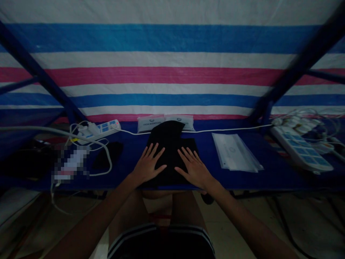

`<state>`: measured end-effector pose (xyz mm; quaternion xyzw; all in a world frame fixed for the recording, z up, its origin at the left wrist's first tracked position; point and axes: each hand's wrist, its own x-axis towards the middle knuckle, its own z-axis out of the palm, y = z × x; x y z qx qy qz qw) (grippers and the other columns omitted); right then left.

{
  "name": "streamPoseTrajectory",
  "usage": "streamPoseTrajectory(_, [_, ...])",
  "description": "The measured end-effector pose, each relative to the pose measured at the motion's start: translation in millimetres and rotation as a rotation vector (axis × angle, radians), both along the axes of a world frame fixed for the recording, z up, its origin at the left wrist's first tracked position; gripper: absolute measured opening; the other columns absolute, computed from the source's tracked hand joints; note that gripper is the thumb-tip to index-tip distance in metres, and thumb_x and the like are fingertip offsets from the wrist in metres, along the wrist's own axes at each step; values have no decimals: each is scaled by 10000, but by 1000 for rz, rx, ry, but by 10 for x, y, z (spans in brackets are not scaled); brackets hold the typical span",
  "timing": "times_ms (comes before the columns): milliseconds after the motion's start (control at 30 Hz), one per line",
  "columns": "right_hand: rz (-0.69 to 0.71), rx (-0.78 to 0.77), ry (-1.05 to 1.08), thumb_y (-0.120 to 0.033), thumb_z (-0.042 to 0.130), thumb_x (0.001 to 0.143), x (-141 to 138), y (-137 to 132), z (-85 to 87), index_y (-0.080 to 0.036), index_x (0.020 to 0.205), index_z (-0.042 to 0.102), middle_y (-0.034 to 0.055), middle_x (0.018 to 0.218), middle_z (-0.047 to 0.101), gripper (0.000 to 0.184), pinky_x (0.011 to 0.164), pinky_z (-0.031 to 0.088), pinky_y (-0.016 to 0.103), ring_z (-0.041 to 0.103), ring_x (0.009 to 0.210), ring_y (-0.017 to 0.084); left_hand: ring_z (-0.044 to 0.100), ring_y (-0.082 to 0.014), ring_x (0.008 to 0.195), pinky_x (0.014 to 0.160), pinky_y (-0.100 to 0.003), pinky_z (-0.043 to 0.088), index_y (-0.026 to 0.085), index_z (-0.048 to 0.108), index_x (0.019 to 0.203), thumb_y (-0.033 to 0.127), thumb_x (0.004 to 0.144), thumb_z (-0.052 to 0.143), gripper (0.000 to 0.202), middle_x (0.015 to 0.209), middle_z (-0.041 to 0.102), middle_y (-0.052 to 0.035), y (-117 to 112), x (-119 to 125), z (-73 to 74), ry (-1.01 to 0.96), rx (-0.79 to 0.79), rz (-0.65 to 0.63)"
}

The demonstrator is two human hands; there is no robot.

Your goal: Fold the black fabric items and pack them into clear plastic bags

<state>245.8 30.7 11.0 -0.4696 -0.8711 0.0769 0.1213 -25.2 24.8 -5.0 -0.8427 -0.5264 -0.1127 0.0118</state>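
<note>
A black piece of fabric point(169, 144) lies spread on the blue shelf point(242, 181) in front of me, with a curved upper part and a notch at its right side. My left hand point(148, 163) rests on its left part, fingers spread and palm down. On its right part lies my right hand point(192, 165), also flat with the fingers apart. The fabric's exact kind cannot be made out in the dim light. Just behind it sit two clear plastic packets point(151, 123) with printed lettering, partly covered by the fabric's top.
Several flat clear bags point(234, 153) lie to the right. Power strips stand at the left point(104, 128) and far right point(303, 149), with a white cable point(223, 130) running between. A dark cloth point(109, 154) lies left. Striped sheeting point(172, 77) hangs behind, between blue metal posts point(43, 72).
</note>
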Motion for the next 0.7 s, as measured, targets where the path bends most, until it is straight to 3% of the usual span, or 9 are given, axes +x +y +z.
streamPoseTrajectory(167, [-110, 49, -45, -660, 362, 1051, 269, -172, -236, -142, 1682, 257, 155, 1743, 245, 823, 1322, 165, 554, 176, 1632, 298, 189, -373, 1625, 1291, -611, 244, 288, 325, 1657, 568, 1037, 531, 711, 1756, 233, -127, -34, -14, 107, 9, -8, 0])
streamPoseTrajectory(333, [-131, 52, -75, -652, 383, 1036, 263, -157, -234, -119, 1677, 266, 178, 1737, 248, 842, 1318, 146, 577, 174, 1631, 314, 181, -317, 1635, 1307, -577, 239, 296, 357, 1641, 372, 1065, 498, 597, 1759, 240, -93, -172, 191, 217, -36, 37, -8])
streamPoseTrajectory(500, [-176, 17, -95, -566, 462, 1007, 78, -96, -47, -57, 1636, 353, 225, 1703, 313, 817, 1306, 158, 594, 209, 1618, 360, 283, -327, 1604, 1285, -579, 293, 268, 419, 1607, 429, 1052, 520, 586, 1718, 341, -116, -299, 450, 85, -72, -4, 46])
streamPoseTrajectory(567, [-170, 29, -52, -502, 410, 1041, -57, -62, 6, -60, 1647, 330, 194, 1714, 304, 754, 1313, 172, 560, 213, 1620, 333, 278, -345, 1604, 1284, -600, 274, 260, 405, 1616, 450, 1053, 519, 605, 1725, 320, -134, -303, 484, 21, -67, -4, 74])
streamPoseTrajectory(700, [-161, 25, -18, -557, 348, 1073, -225, -9, -59, -86, 1658, 315, 149, 1716, 319, 752, 1315, 169, 556, 211, 1620, 334, 270, -329, 1608, 1288, -594, 263, 291, 359, 1639, 455, 1055, 518, 627, 1736, 303, -111, -285, 426, -6, -61, 4, 58])
